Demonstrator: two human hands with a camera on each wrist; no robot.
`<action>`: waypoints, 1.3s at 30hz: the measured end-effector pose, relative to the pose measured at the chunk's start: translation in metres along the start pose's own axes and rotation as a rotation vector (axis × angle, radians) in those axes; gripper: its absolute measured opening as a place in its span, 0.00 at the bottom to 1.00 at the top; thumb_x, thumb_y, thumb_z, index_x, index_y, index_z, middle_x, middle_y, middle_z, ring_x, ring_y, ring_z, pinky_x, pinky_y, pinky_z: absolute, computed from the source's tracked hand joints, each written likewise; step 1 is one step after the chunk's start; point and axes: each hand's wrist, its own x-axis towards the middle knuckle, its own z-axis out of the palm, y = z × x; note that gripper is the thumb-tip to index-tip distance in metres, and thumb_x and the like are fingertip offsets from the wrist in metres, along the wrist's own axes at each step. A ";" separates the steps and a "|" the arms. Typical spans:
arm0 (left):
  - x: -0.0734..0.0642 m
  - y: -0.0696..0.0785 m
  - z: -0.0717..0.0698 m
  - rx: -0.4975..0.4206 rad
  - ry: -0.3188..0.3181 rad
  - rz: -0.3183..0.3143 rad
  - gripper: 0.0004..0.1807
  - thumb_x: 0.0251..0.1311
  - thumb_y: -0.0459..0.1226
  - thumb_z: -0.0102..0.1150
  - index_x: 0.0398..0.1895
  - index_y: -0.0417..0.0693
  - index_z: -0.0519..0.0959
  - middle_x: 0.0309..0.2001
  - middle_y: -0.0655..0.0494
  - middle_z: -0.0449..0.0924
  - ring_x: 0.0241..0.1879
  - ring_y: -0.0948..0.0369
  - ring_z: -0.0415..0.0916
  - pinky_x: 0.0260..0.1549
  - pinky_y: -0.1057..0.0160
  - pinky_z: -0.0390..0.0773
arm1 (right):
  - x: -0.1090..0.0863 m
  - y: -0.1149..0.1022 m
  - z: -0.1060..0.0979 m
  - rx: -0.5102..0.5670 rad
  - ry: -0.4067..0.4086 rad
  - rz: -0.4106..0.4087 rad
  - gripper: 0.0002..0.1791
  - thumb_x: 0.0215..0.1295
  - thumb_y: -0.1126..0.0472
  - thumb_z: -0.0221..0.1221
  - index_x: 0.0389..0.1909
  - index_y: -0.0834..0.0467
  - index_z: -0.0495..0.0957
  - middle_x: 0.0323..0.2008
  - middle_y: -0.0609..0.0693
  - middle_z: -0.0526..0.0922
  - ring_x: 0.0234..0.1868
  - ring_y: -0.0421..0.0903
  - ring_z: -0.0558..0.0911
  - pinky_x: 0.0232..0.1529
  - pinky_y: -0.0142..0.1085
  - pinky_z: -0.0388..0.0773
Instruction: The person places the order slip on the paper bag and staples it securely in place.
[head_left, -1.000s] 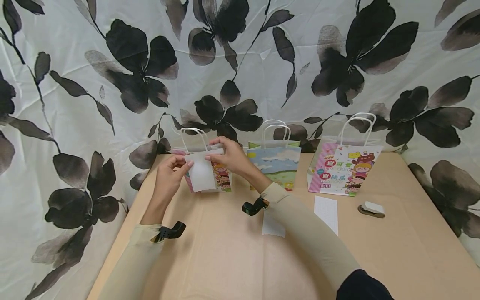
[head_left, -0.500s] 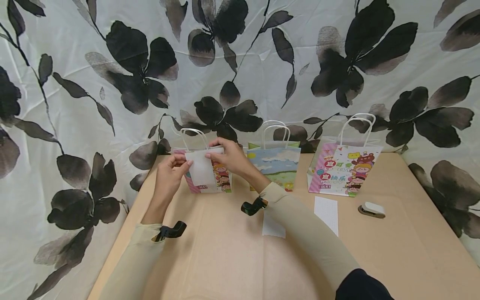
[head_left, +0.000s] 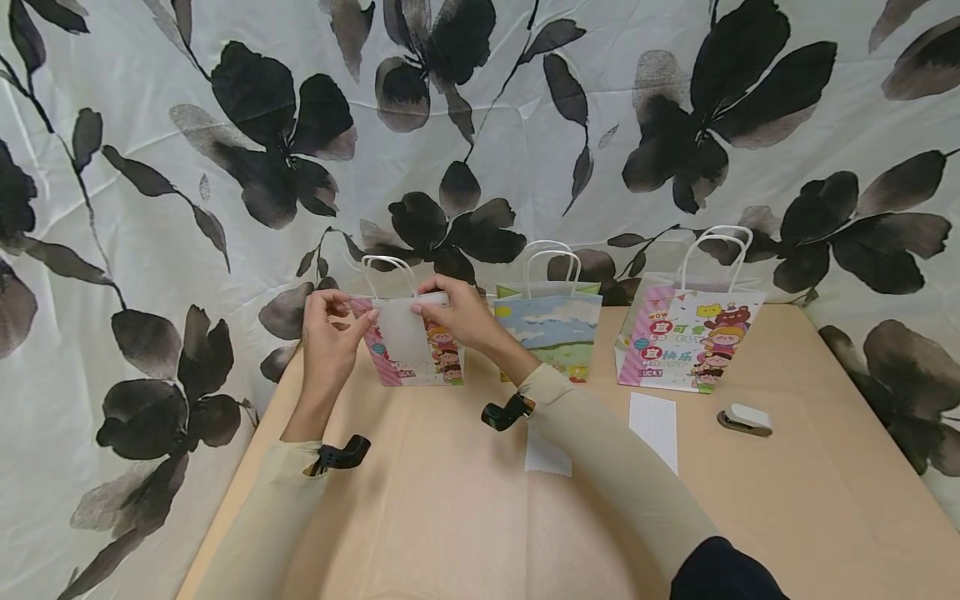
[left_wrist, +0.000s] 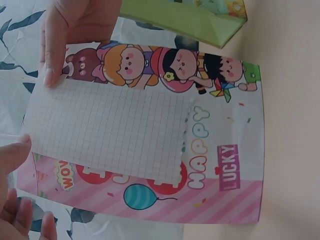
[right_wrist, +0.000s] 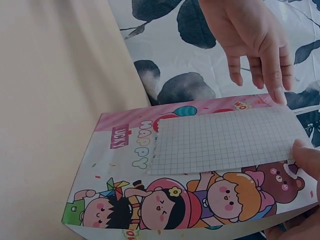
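Observation:
A small white gift bag point(head_left: 447, 358) with pink stripes and cartoon children stands upright at the table's left, white handles up. Against its front, up at the rim, lies a sheet of grid paper point(head_left: 400, 337) with one ragged end. My right hand point(head_left: 462, 315) pinches sheet and rim together, thumb point(right_wrist: 306, 157) on the paper and fingers behind the bag. My left hand point(head_left: 330, 337) is at the bag's upper left. Its thumb point(left_wrist: 14, 156) comes right to the paper's corner, while its other fingers hang loose, apart from the bag, as the right wrist view shows.
A sky-and-meadow gift bag point(head_left: 547, 329) stands just right of the first, and a larger cartoon gift bag point(head_left: 686, 346) farther right. Two more grid sheets lie in front, the nearer sheet point(head_left: 547, 452) partly under the right sleeve. A white stapler point(head_left: 744, 418) rests at the right.
My left hand has let go of the paper's upper left corner and shifted slightly left and up, its fingers loosening. The sheet now lies flatter on the bag. The right hand has kept its grip.

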 end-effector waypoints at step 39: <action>0.026 0.005 -0.005 0.144 -0.392 -0.021 0.15 0.68 0.48 0.64 0.46 0.47 0.84 0.42 0.51 0.78 0.40 0.55 0.71 0.32 0.61 0.72 | -0.008 -0.001 0.000 0.037 -0.025 -0.026 0.11 0.72 0.57 0.62 0.50 0.56 0.82 0.45 0.52 0.85 0.39 0.48 0.86 0.40 0.40 0.86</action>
